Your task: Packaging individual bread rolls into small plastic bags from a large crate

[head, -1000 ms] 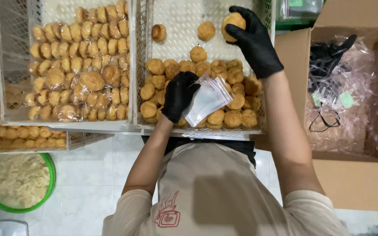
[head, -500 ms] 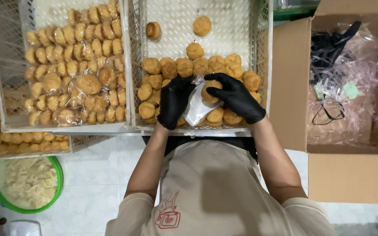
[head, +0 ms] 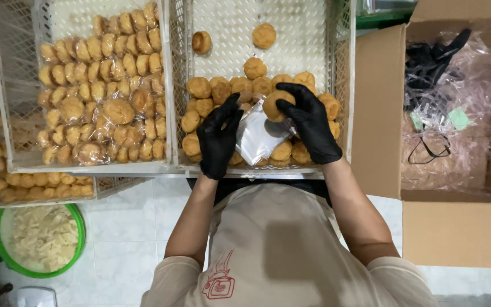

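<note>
bun (head: 277, 104) now perhaps entering bag (head: 257, 136), between hands.

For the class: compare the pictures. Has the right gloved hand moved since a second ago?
Yes. The right hand came down from the far end of the wire tray to its near edge, beside the clear bag, holding a round pastry.

The round golden-brown pastry (head: 275, 104) sits pinched in the black-gloved right hand (head: 312, 122), at the upper right edge of the small clear plastic bag (head: 258, 136). The bag is glossy, crumpled and tilted, its left side gripped by the black-gloved left hand (head: 218, 135); it may be a thin stack of bags rather than one, the view being too blurred to tell. Both hang just above the loose unwrapped pastries (head: 217, 91) in the white wire basket (head: 345, 85).
</note>
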